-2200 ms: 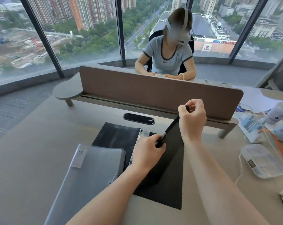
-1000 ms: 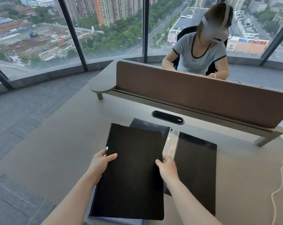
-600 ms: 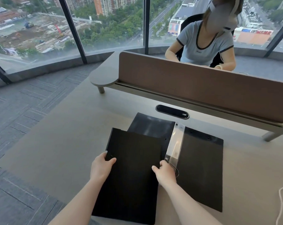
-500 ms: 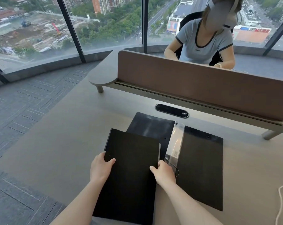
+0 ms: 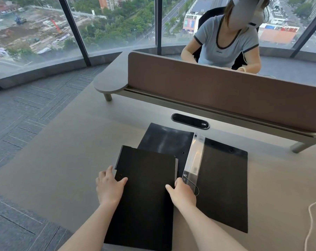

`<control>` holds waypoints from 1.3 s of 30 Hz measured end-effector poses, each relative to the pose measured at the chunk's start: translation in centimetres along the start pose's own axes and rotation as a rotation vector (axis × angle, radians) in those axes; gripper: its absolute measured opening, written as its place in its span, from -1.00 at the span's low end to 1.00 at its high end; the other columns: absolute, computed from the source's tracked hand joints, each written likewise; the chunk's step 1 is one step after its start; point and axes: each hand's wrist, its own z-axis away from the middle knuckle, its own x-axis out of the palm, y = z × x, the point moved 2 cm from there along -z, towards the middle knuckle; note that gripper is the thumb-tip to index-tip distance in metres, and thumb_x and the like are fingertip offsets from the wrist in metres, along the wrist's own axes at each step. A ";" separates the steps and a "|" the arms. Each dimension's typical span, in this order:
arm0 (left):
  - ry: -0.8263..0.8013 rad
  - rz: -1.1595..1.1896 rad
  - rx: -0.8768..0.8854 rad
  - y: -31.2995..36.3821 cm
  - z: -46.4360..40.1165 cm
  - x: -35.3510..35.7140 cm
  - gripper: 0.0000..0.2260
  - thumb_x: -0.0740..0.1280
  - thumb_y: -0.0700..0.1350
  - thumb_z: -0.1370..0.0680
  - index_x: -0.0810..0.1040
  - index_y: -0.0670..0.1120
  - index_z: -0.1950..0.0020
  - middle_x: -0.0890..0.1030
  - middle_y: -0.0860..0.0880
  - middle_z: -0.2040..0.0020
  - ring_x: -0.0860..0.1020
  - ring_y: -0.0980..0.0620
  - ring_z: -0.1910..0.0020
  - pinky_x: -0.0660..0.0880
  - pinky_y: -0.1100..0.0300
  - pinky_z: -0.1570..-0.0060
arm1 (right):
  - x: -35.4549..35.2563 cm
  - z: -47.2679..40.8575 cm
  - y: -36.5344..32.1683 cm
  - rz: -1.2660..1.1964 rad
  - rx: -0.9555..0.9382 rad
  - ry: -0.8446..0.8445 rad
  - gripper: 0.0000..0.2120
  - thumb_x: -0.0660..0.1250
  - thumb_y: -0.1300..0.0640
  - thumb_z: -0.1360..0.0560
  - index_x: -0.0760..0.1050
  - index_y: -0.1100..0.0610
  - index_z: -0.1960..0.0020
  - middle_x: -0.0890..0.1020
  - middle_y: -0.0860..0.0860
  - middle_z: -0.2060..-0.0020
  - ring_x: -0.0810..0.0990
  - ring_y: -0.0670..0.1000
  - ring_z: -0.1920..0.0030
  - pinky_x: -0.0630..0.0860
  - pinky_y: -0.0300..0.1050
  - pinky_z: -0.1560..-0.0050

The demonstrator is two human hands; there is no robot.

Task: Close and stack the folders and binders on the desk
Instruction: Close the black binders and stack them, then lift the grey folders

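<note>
A closed black folder (image 5: 146,192) lies flat at the near left of the desk. My left hand (image 5: 109,187) rests on its left edge and my right hand (image 5: 182,193) on its right edge, each with its thumb on the cover. Behind and to the right lies an open black binder (image 5: 224,183). Its left cover (image 5: 166,140) is partly hidden under the closed folder, and its clear spine (image 5: 194,156) stands between the two covers. A grey folder seen earlier is hidden beneath the black one.
A brown divider panel (image 5: 226,98) runs across the back of the desk (image 5: 72,151), with a black cable grommet (image 5: 189,121) before it. A person sits behind the panel. A white cable (image 5: 313,205) trails at the right edge. Carpeted floor lies beyond the left edge.
The right-hand folder was closed, lifted left and laid on the grey folder. It has since settled flat and my hands have slid back a little along its edges.
</note>
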 end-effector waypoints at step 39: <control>-0.436 -0.177 0.586 19.1 3.9 15.8 -0.39 0.28 0.02 -0.60 0.11 0.03 -0.58 0.07 0.02 -0.62 0.03 0.01 -0.59 0.18 0.07 -0.52 | -13.6 -16.2 3.1 -0.103 -0.204 0.107 -0.40 0.16 0.07 -0.62 0.03 0.01 -0.60 0.05 -0.07 -0.60 0.28 0.05 -0.52 0.40 0.02 -0.35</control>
